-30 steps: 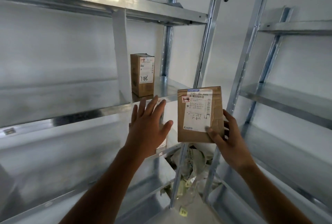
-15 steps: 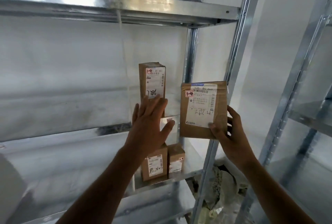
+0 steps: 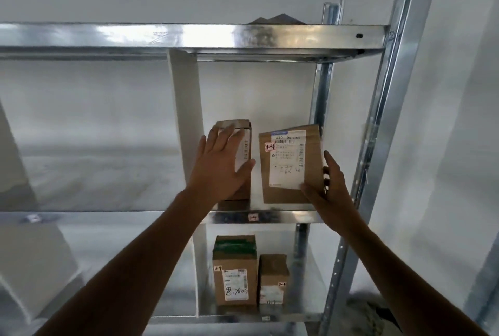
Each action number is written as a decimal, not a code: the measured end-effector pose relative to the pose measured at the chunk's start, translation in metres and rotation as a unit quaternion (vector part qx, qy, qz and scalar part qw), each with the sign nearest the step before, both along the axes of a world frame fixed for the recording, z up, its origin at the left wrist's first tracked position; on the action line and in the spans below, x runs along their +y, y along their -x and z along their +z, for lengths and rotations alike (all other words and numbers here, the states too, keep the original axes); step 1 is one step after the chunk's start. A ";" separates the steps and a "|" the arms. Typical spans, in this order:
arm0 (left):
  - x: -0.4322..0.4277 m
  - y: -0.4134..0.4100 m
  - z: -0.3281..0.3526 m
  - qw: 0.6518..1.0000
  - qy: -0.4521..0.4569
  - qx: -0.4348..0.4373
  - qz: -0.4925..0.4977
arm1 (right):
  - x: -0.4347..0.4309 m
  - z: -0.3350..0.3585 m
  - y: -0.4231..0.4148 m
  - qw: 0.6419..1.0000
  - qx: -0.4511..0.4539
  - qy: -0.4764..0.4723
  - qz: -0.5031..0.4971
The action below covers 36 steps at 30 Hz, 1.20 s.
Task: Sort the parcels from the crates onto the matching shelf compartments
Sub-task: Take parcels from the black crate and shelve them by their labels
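My right hand (image 3: 328, 190) pinches the flat brown kraft-paper parcel (image 3: 290, 165) at its lower right corner, with the thumb on the front and the fingers curled round the right edge behind it. The parcel is thin, upright and tilted a little, its face mostly covered by a smooth white printed label with barcodes, some handwriting and a small tag marked in red. It sits at the right end of the compartment, low over the galvanised steel shelf (image 3: 283, 217); I cannot tell whether its bottom edge touches the metal.

My left hand (image 3: 221, 171) lies flat, fingers straight and slightly fanned, against the front of the tall brown cardboard box (image 3: 240, 194). That box stands upright at the left end of the same compartment, just beside the matte white divider panel (image 3: 186, 125). The fingertips are blurred.

The shelf's front edge is shiny and streaked, and carries a small tag marked in red (image 3: 253, 217). In the compartment below stand a larger cardboard box topped with green tape (image 3: 235, 271) and a smaller cardboard box (image 3: 272, 279), close together, both labelled. A perforated steel upright (image 3: 378, 146) frames the right side, another glossy steel shelf (image 3: 189, 36) runs above, and a plain white wall (image 3: 81, 119) lies behind.
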<state>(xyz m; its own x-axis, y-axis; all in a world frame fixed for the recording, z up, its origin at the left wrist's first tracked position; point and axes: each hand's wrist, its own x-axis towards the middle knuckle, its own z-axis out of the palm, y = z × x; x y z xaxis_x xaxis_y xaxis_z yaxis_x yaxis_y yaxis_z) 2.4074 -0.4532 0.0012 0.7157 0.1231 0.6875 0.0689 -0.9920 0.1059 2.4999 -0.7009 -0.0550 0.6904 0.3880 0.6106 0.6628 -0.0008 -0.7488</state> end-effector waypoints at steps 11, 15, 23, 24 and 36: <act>0.029 -0.045 0.019 0.999 -0.021 0.028 -0.016 | 0.040 -0.036 -0.071 0.998 0.021 0.050 0.019; 0.034 -0.051 0.024 0.998 -0.044 0.028 -0.023 | 0.045 -0.028 -0.073 0.995 0.047 0.084 0.010; 0.046 -0.059 0.024 0.998 -0.029 0.037 -0.052 | 0.052 0.014 -0.060 0.990 -0.060 0.077 -0.103; 0.044 -0.061 0.022 0.997 -0.039 0.033 -0.054 | 0.054 0.022 -0.059 0.981 -0.103 0.107 -0.122; 0.035 -0.066 0.015 0.997 -0.029 -0.012 -0.067 | 0.065 0.031 -0.067 0.880 -0.260 0.326 -0.230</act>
<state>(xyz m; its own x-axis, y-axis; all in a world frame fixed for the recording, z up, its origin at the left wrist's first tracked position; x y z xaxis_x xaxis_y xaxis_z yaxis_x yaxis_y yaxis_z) 2.4731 -0.4187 0.0160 0.7067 -0.0127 0.7074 -0.0656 -0.9967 0.0477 2.5673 -0.6355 -0.0237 0.5593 0.5251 0.6415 0.7329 -0.6748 -0.0866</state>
